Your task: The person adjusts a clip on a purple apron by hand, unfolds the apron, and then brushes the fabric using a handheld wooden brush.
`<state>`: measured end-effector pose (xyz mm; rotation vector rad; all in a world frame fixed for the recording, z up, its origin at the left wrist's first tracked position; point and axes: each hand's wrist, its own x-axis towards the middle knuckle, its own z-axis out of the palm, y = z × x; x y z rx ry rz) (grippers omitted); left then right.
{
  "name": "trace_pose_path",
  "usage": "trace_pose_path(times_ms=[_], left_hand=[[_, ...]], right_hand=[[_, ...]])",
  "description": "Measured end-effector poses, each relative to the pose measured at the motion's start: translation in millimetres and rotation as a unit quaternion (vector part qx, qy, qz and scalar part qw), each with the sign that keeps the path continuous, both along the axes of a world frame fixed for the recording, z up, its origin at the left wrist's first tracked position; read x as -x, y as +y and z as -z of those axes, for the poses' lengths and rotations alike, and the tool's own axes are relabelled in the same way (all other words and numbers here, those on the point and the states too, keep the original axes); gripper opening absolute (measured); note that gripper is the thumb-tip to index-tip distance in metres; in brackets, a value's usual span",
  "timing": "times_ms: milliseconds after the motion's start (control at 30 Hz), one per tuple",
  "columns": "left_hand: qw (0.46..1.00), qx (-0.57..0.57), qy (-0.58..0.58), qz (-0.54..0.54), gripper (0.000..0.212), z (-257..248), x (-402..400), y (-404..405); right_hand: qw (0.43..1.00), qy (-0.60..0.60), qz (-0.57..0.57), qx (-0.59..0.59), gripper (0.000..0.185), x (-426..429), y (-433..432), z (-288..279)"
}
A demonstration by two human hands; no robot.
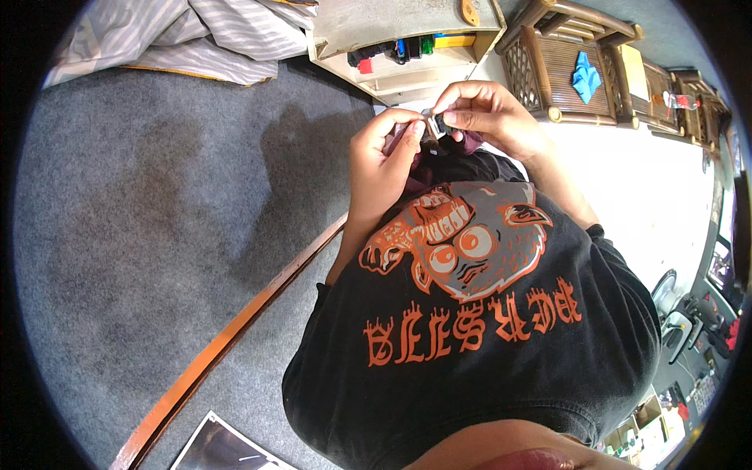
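Observation:
A small object [435, 127] with pale and black parts is held in front of my dark-clothed lap. My left hand [385, 150] pinches its pale side between thumb and forefinger. On the other side, the thumb and fingers of my right hand [490, 117] grip its black part. My fingertips hide much of the object, so I cannot tell exactly what it is. Maroon fabric [472, 143] shows behind and below my hands. Nearer to me is my black T-shirt [470, 364], printed with an orange and grey cartoon face and lettering.
A pale wooden shelf unit [405, 20] with small items stands beyond my hands. Bamboo chairs [567, 70] line the upper right, one bearing a blue cloth [586, 77]. Striped fabric [205, 35] hangs at the upper left. An orange-brown strip [229, 329] crosses the grey felt-like surface [147, 205].

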<state>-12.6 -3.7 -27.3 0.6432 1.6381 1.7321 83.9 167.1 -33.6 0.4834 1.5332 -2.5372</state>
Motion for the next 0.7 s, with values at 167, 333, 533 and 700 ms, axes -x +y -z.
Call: trace_pose_path(times_ms=[167, 333, 533, 700], left_hand=[[1.0, 0.002, -0.003, 0.022, 0.007, 2.8, -0.5, -2.3], [0.998, -0.02, -0.052, 0.011, 0.008, 2.1, -0.2, -1.9], [0.997, -0.032, -0.075, -0.004, 0.009, 4.1, 2.2, -2.5], [0.994, -0.044, -0.097, 0.001, 0.009, 5.2, 4.1, -2.8]], right_hand=[[1.0, 0.012, 0.012, 0.004, 0.014, -0.9, 0.4, -1.4], [1.0, -0.01, -0.014, -0.001, 0.014, -1.8, 0.3, -2.7], [0.998, 0.064, -0.02, -0.014, 0.014, 2.7, -8.2, -0.6], [0.997, 0.078, 0.0, -0.003, 0.013, 4.9, -12.0, -2.8]])
